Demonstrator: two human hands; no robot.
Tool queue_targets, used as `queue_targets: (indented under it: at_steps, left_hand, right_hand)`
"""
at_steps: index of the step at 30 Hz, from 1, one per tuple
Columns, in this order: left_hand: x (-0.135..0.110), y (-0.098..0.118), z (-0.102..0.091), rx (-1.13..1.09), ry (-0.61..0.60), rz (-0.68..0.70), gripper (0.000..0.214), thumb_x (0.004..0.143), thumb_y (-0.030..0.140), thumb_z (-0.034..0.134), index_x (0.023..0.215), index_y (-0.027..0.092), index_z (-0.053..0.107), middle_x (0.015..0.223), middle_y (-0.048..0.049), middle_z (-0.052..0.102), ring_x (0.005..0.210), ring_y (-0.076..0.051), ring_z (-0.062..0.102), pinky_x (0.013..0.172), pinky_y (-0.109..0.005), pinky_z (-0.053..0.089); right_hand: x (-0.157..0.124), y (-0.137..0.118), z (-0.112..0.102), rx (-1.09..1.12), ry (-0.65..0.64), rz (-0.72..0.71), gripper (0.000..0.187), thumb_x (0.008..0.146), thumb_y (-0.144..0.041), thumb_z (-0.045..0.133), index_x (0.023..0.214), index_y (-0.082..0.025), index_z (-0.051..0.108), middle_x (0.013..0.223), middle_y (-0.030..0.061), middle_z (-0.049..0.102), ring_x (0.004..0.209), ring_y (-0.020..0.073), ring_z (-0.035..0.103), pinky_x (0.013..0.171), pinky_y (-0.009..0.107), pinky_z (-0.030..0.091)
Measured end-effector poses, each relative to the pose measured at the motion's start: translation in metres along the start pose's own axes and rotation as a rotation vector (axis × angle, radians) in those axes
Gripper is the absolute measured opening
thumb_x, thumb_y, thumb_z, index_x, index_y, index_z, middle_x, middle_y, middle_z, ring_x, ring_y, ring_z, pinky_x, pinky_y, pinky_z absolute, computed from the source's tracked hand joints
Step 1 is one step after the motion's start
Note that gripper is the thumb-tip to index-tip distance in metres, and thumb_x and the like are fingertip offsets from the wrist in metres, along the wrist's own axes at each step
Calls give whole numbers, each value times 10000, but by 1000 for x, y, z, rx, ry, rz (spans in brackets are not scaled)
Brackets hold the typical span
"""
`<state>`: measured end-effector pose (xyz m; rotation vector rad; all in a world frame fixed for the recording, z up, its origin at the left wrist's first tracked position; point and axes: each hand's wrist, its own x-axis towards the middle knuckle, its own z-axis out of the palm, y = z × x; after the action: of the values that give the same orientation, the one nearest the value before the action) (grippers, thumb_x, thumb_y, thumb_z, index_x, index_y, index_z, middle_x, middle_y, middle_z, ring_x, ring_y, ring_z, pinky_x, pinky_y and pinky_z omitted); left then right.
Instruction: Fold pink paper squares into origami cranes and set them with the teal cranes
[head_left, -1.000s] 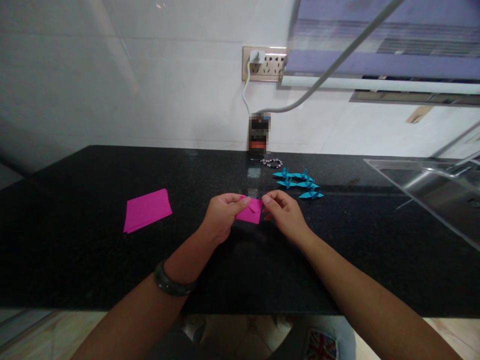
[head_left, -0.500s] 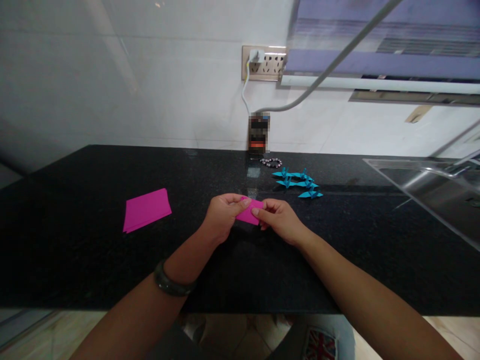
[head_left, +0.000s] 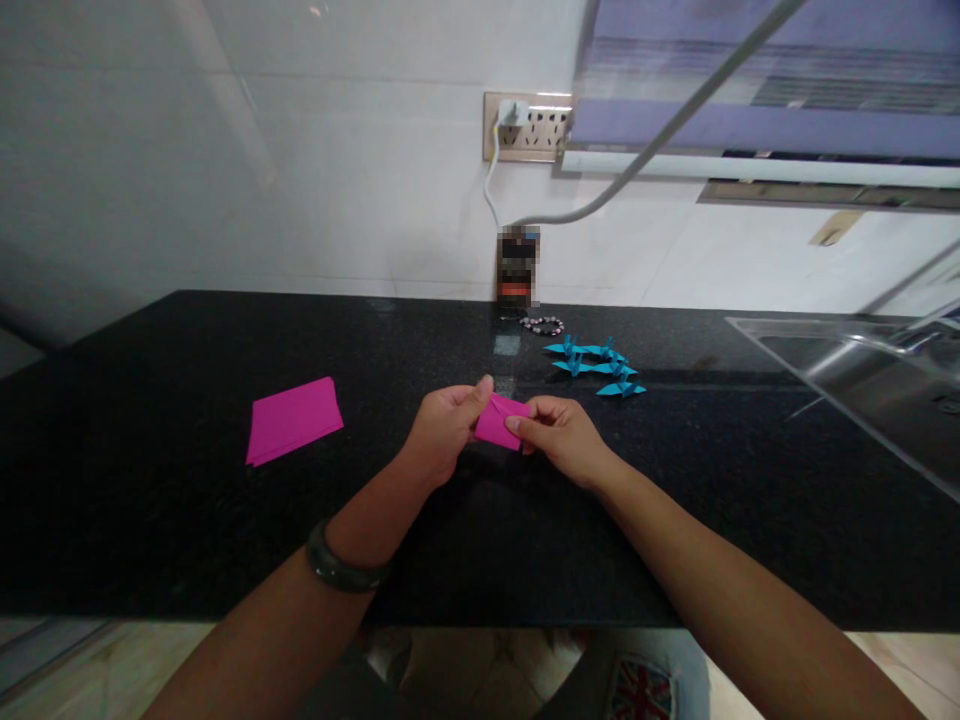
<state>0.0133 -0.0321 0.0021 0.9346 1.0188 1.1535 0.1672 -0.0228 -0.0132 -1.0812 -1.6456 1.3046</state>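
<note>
A small folded sheet of pink origami paper (head_left: 496,428) is held up between my two hands over the dark counter; a crease line shows near its top. My left hand (head_left: 446,428) grips its left edge, the thumb raised at the upper corner and the fingers behind. On the right edge, my right hand (head_left: 559,435) pinches the paper, thumb on the front face. A stack of pink paper (head_left: 294,420) lies flat to the left. Several blue folded paper cranes (head_left: 600,367) stand to the right, beyond my right hand.
The black counter (head_left: 187,540) runs along a tiled wall. At its right is a steel sink (head_left: 885,390). Against the wall stands a blurred-out device (head_left: 517,265) with a beaded string (head_left: 543,325) before it. A grey cable (head_left: 652,145) crosses above, near a socket panel (head_left: 529,128).
My left thumb has lifted from the paper's front face to its upper corner, and a crease line now shows there. My right hand stays almost where it was.
</note>
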Motion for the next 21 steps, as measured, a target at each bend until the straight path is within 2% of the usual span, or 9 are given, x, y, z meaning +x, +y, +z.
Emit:
queue_targets:
  at_steps: [5, 12, 16, 21]
  left_hand:
    - [0, -3, -1, 62, 40, 48, 216, 543, 264, 728, 646, 122, 602, 569, -8, 611, 488, -92, 529, 495, -214, 407]
    - [-1, -6, -1, 60, 13, 48, 200, 568, 289, 707, 593, 129, 590, 541, 6, 584, 470, -78, 498, 475, -205, 375]
    - [-1, -7, 0, 60, 47, 19, 198, 606, 310, 677, 608, 129, 597, 526, 8, 569, 456, -78, 486, 470, -212, 374]
    - [1, -4, 0, 4, 62, -16, 229, 664, 343, 621, 615, 123, 583, 503, 4, 549, 443, -91, 489, 474, -235, 403]
  right_hand:
    - [1, 3, 1, -23, -16, -19, 211, 693, -342, 582, 612, -155, 529, 507, -35, 490, 449, 70, 422, 441, 193, 318]
    - [0, 2, 5, -8, -14, -75, 155, 723, -301, 547, 668, -156, 540, 544, -36, 478, 485, 73, 413, 462, 198, 319]
    - [-1, 2, 5, -32, -31, -101, 130, 749, -271, 512, 701, -155, 544, 572, -29, 489, 502, 76, 422, 477, 201, 331]
    - [0, 2, 3, 21, -80, -49, 134, 760, -279, 496, 714, -157, 525, 561, -32, 490, 482, 79, 444, 484, 210, 369]
